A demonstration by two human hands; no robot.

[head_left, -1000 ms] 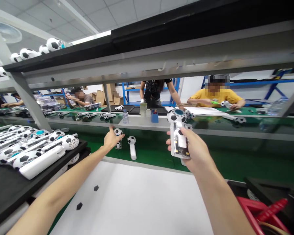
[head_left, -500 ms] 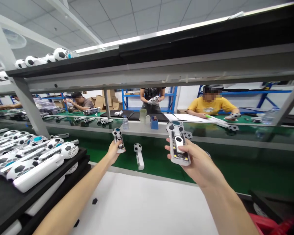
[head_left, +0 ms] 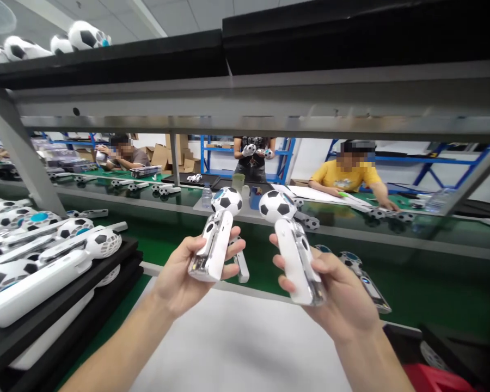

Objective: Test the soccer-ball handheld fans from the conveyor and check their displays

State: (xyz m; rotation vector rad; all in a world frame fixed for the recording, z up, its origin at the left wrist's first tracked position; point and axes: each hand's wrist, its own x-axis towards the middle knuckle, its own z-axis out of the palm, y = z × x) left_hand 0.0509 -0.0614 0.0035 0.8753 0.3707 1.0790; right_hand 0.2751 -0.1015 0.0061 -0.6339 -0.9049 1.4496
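My left hand (head_left: 183,275) grips a handheld fan (head_left: 215,245) with a white and clear handle and a soccer-ball head. Its head points up and its handle leans to the right at the top. In my right hand (head_left: 338,291) is a matching handheld fan (head_left: 296,261), tilted the other way, its white side facing me. The two ball heads are close together but apart, above the white sheet (head_left: 237,337). Behind my left fingers, another fan (head_left: 242,264) lies on the green belt, partly hidden. To the right of my right hand lies one more fan (head_left: 371,288) with a clear handle.
Stacked black trays (head_left: 118,267) full of fans stand at the left. A shelf (head_left: 245,98) crosses overhead, with ball-headed fans on its left end. Across the green belt (head_left: 433,283), several people work. A red object (head_left: 428,378) sits at the lower right.
Both hands have drawn nearer each other, and the left fan has come closer to me. Both fans have been turned to show their white sides. Another fan has come into view at right.
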